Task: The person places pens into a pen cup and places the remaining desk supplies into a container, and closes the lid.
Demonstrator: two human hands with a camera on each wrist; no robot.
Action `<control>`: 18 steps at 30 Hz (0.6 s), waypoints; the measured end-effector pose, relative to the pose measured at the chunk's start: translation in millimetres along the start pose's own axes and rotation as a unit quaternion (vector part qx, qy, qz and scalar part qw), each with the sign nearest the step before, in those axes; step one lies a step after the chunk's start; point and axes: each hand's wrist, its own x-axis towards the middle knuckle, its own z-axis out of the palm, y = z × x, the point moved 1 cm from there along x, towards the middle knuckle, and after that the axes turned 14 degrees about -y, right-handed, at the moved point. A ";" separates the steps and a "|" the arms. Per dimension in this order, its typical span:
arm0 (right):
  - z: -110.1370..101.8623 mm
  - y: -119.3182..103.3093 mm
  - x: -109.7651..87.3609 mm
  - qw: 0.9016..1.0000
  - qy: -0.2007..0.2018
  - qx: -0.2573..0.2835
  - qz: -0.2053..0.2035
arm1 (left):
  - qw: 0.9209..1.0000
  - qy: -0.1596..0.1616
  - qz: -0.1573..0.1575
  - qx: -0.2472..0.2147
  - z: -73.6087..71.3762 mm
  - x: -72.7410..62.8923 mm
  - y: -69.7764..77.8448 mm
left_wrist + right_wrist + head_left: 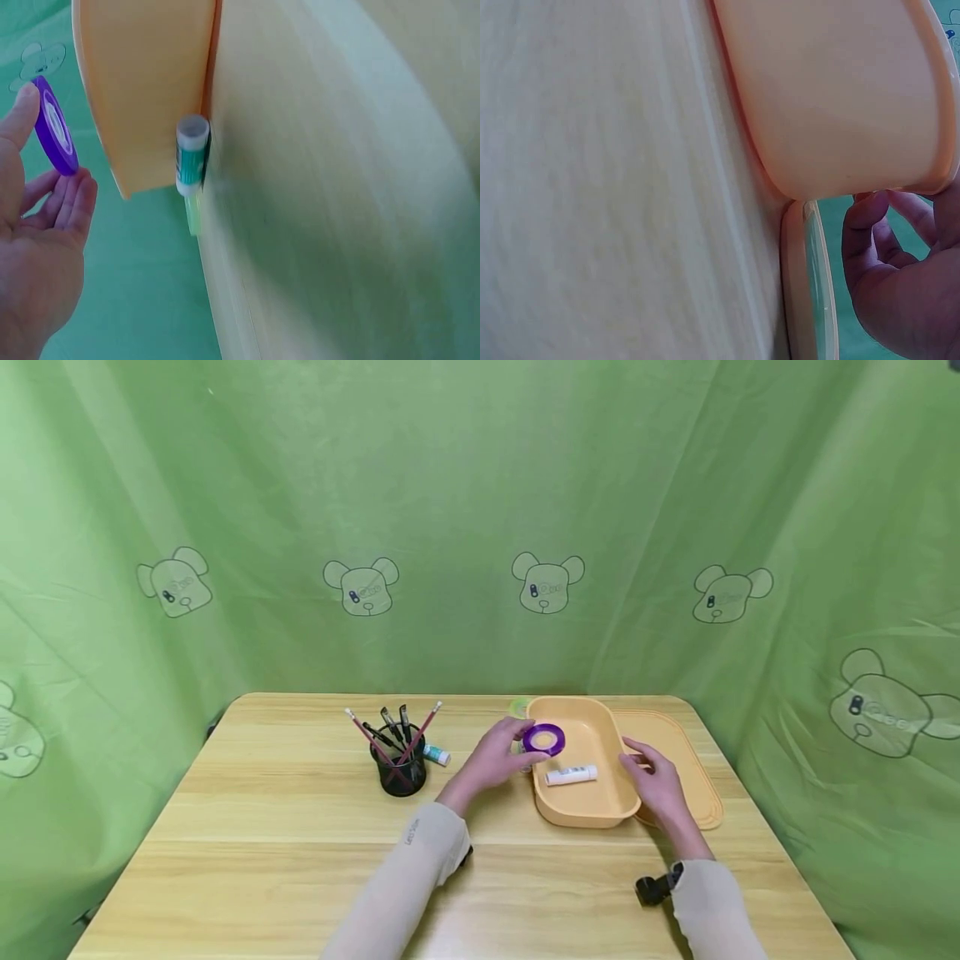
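Observation:
My left hand (pixel 501 760) pinches a flat purple tape roll (pixel 555 747) between thumb and fingers, over the left side of an orange plastic box (pixel 581 819). In the left wrist view the purple roll (pixel 49 135) stands tilted in the hand. My right hand (pixel 660 783) holds the box's right rim, with its thumb at the edge and fingers bent below it in the right wrist view. Inside the box lies a white glue stick (pixel 572 775). A second glue stick with a green band (pixel 191 159) lies outside, beside the box's left wall.
An orange lid (pixel 693 777) lies flat to the right, partly behind the box. Left of centre stands a black mesh cup (pixel 402 779) with pencils and brushes, a small glue stick (pixel 437 755) beside it. A light green item (pixel 519 706) shows behind the box's left corner.

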 end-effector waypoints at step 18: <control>0.5 2.1 0.2 1.000 0.001 0.006 -0.002 | 0.974 -0.113 0.093 0.171 35.5 3.5 24.2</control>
